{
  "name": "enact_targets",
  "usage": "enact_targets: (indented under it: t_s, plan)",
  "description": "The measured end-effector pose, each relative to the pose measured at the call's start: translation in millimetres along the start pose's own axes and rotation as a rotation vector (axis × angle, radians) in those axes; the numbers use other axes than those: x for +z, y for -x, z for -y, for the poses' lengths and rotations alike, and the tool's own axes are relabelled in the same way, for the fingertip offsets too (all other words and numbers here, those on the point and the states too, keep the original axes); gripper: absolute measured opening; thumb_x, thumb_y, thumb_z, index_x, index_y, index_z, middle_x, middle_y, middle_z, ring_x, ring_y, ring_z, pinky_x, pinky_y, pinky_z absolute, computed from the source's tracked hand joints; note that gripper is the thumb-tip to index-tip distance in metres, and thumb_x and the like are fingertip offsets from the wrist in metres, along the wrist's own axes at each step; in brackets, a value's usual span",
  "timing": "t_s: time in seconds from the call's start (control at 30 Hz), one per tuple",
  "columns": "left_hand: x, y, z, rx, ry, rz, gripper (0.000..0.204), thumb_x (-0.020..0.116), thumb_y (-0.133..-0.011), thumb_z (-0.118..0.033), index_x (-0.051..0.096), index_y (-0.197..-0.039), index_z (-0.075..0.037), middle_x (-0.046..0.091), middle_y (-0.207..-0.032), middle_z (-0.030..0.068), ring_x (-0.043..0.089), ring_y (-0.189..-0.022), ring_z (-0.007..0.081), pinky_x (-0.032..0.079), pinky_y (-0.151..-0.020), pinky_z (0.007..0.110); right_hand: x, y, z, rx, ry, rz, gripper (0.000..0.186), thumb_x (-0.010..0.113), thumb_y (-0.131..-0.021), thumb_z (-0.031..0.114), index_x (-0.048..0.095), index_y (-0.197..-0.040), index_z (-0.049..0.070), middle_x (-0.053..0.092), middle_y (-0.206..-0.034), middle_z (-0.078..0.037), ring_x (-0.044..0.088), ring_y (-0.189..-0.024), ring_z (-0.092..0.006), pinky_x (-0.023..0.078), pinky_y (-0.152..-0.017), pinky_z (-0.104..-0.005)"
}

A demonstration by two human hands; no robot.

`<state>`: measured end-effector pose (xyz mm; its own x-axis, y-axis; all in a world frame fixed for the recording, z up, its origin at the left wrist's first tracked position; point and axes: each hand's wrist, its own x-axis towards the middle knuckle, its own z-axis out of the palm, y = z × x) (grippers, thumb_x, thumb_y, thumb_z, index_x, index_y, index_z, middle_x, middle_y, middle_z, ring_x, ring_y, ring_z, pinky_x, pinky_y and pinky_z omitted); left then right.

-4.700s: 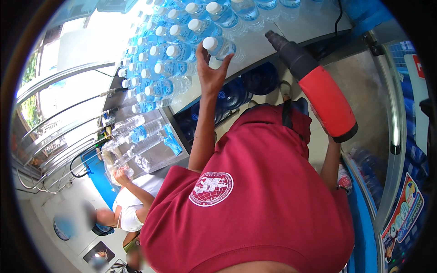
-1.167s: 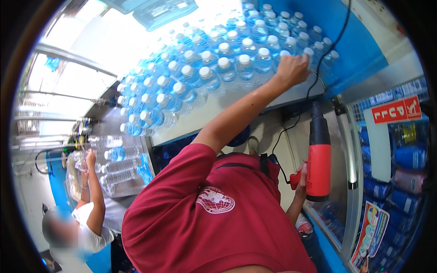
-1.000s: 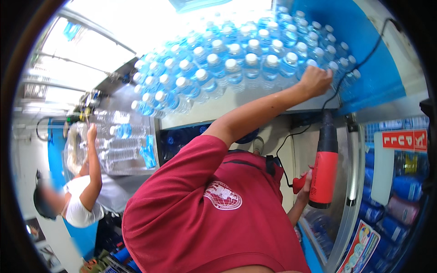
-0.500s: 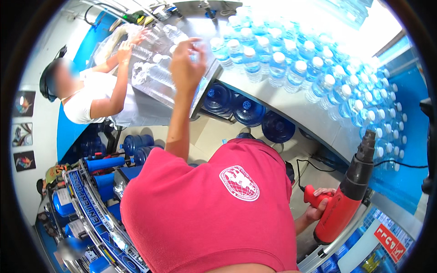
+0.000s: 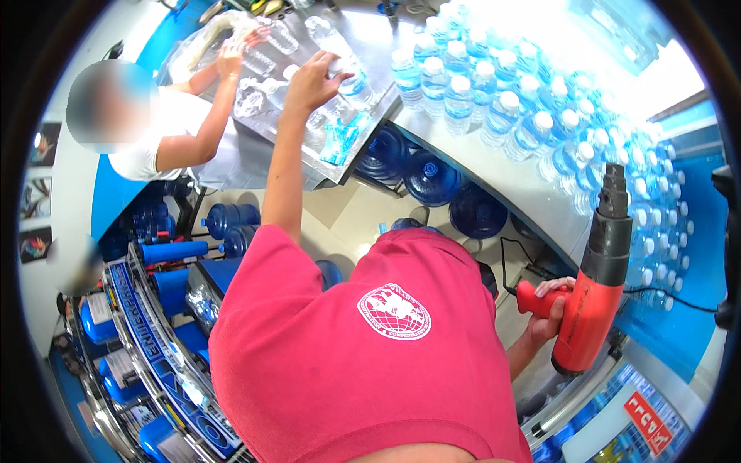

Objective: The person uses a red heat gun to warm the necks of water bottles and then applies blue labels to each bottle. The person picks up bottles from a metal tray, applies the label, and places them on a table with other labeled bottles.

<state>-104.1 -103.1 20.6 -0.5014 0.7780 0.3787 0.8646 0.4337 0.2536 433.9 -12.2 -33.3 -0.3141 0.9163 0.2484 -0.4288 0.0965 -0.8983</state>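
My left hand [image 5: 310, 86] reaches over the steel table, its fingers closed at the white cap of a clear water bottle [image 5: 357, 91] with a blue label. Right beside that bottle lies a pile of blue-and-clear label sleeves [image 5: 345, 139] at the table corner. On the right, my right hand [image 5: 549, 307] grips the red handle of a heat gun [image 5: 590, 309]. Its black nozzle points up toward the rows of capped bottles [image 5: 505, 116] on the counter.
A person in a white shirt [image 5: 181, 127] handles clear bottles in a plastic bag across the steel table [image 5: 309, 158]. Large blue water jugs [image 5: 432, 179] stand under the counter [image 5: 532, 201]. The heat gun's black cord [image 5: 503, 262] hangs low. A metal rack [image 5: 154, 339] stands at lower left.
My left hand has come down from the air onto the bottle's cap. The heat gun, still in my right hand, has turned more upright. The view has shifted a little.
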Motion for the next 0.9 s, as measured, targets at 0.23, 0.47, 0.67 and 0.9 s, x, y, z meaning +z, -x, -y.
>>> enact_targets:
  t_s: [0.23,0.47,0.67,0.9]
  plan:
    - [-26,14,-88,0.270,0.235,0.162,0.032,0.079,-0.079,-0.012,0.066,-0.108,-0.004,0.064,-0.097,0.0060,0.055,-0.065,0.0134,0.047,-0.059,0.026,-10,29,5,0.077,0.013,-0.171,0.044,0.065,-0.089,0.024,0.045,-0.120,-0.001,0.053,-0.091,-0.010,0.057,-0.072,-0.0185,0.049,-0.069,-0.0342]
    - [43,23,-198,0.340,0.659,0.281,0.031,0.080,-0.078,-0.018,0.066,-0.103,-0.006,0.060,-0.086,0.0067,0.056,-0.063,0.0177,0.046,-0.058,0.029,-17,56,14,0.133,0.261,-0.299,0.023,0.058,-0.092,0.011,0.053,-0.111,0.000,0.055,-0.087,-0.008,0.057,-0.072,-0.0164,0.048,-0.070,-0.0316]
    - [106,8,-271,0.607,0.671,0.428,0.033,0.077,-0.083,-0.026,0.065,-0.110,-0.011,0.057,-0.091,0.0063,0.054,-0.069,0.0208,0.046,-0.065,0.031,-33,91,4,0.302,0.440,-0.318,0.010,0.056,-0.096,0.010,0.061,-0.099,0.002,0.058,-0.080,-0.003,0.055,-0.066,-0.0124,0.046,-0.061,-0.0269]
    - [135,7,-294,0.734,0.592,0.347,0.044,0.077,-0.084,-0.028,0.061,-0.123,-0.017,0.056,-0.117,0.0096,0.057,-0.106,0.0312,0.049,-0.088,0.039,-51,113,-13,0.417,0.572,-0.301,0.015,0.061,-0.096,0.018,0.063,-0.094,0.003,0.060,-0.076,-0.002,0.055,-0.062,-0.0108,0.045,-0.055,-0.0279]
